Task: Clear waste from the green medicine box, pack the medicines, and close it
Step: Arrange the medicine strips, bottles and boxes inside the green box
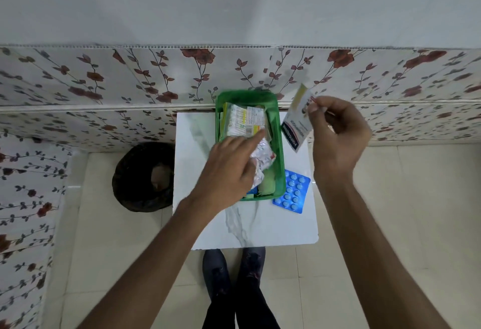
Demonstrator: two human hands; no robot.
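Observation:
The green medicine box (278, 157) stands open on a small white marble-patterned table (260, 224). Inside lie a printed white and green packet (244, 120), a crumpled silver foil strip (264, 158) and other items. My left hand (229, 170) reaches into the box, its fingers on the foil strip and forefinger pointing at the packet. My right hand (338, 136) is raised to the right of the box, pinching a white medicine sachet (298, 123) by its edge. A blue blister strip of tablets (292, 190) lies on the table against the box's right side.
A black-lined waste bin (144, 176) stands on the floor left of the table. A floral-patterned wall (130, 79) runs behind the table. My two dark shoes (234, 274) stand at the table's near edge on pale floor tiles.

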